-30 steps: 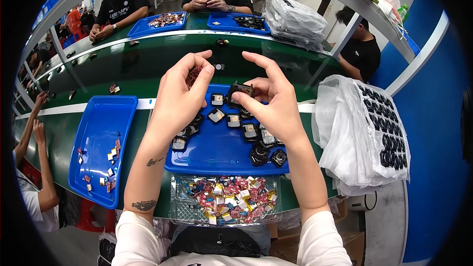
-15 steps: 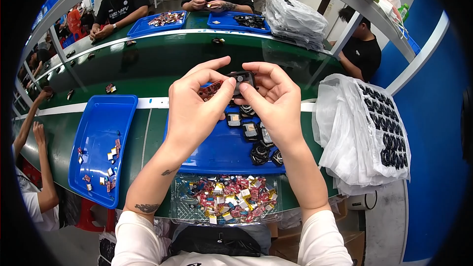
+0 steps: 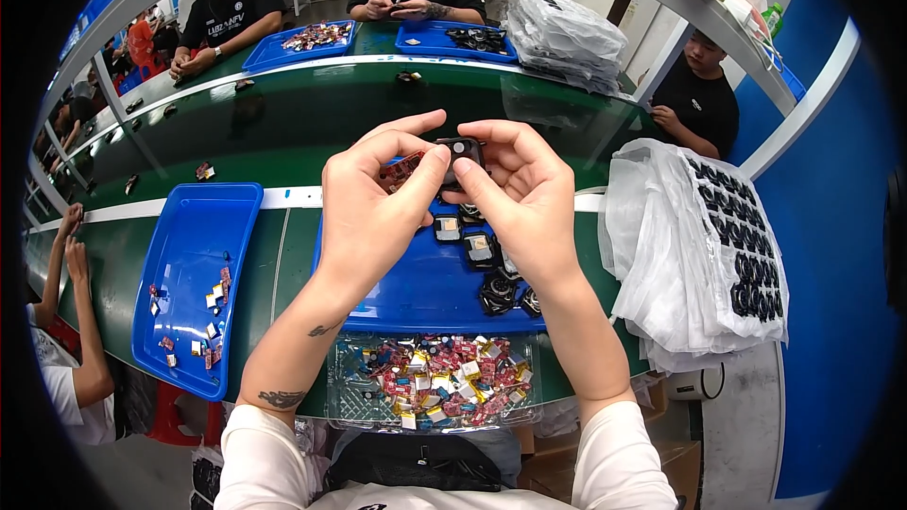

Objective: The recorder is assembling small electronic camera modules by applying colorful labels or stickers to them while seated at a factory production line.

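Note:
Above the blue tray (image 3: 397, 300), my two hands meet. Pinched in my left hand (image 3: 373, 203) is a small red circuit board (image 3: 401, 172), partly covered by the fingers. My right hand (image 3: 529, 194) grips a small black plastic casing (image 3: 470, 153) with a light round spot, thumb across its face. The left thumb tip touches or nearly touches the casing's edge. Below them in the tray lie several black casings (image 3: 480, 250), some with pale square parts inside. Closer to my body, a clear plastic tray (image 3: 337, 401) holds a heap of red circuit boards with small batteries (image 3: 453, 382).
On the left sits another blue tray (image 3: 175, 255) with scattered boards. A stack of white sheets with black parts (image 3: 699, 255) stands right. Beyond runs a green conveyor belt (image 3: 302, 137) carrying small parts. Co-workers sit across it and at left. Metal frame posts (image 3: 803, 137) rise at right.
The casing has tilted slightly between my fingers; both hands otherwise stay put. Parts on the belt have shifted left. A person at the right has raised their head.

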`<state>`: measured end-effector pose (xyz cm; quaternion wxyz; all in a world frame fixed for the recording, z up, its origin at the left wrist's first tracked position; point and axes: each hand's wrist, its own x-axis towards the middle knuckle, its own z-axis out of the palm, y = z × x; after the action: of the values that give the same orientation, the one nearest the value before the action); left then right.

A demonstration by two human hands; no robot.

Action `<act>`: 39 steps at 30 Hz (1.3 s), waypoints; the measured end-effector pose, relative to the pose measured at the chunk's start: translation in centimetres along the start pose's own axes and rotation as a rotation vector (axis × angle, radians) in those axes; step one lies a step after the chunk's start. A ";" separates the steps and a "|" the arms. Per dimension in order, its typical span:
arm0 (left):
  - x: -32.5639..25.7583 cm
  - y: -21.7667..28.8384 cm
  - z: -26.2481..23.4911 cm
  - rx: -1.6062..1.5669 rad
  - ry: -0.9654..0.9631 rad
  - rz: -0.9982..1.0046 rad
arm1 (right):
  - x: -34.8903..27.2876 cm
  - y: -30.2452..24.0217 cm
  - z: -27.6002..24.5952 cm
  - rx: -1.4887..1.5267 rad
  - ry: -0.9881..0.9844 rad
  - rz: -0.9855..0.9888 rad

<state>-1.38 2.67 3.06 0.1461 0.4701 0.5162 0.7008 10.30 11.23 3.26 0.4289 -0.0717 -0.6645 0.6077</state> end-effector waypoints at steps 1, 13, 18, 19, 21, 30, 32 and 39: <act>0.0 -0.1 0.0 0.004 0.004 0.004 | 0.0 0.1 0.0 -0.013 0.001 -0.015; -0.4 -0.4 0.6 0.061 0.032 0.068 | -0.2 0.4 -0.1 -0.053 0.070 -0.110; -0.3 0.0 0.5 0.009 0.033 0.117 | 0.1 0.5 -0.4 -0.078 0.130 -0.182; -0.3 0.1 0.2 0.016 0.031 0.123 | 0.3 0.1 -0.5 -0.022 0.138 -0.143; -0.3 0.4 0.0 0.021 0.031 0.129 | 0.4 -0.1 -0.8 0.032 0.146 -0.105; 0.0 0.7 -0.8 -0.215 -0.222 -0.165 | 0.5 0.7 -1.3 -0.040 0.115 -0.324; 0.1 0.2 -0.9 -0.266 -0.246 -0.202 | 0.5 0.6 -1.1 -0.083 0.125 -0.320; 0.1 0.2 -0.6 -0.184 -0.139 -0.165 | 0.4 0.1 -1.0 -0.116 0.062 -0.260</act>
<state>-1.87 2.34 3.26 0.2813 0.4581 0.4753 0.6965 10.63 12.27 3.28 0.5195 -0.0285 -0.6886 0.5051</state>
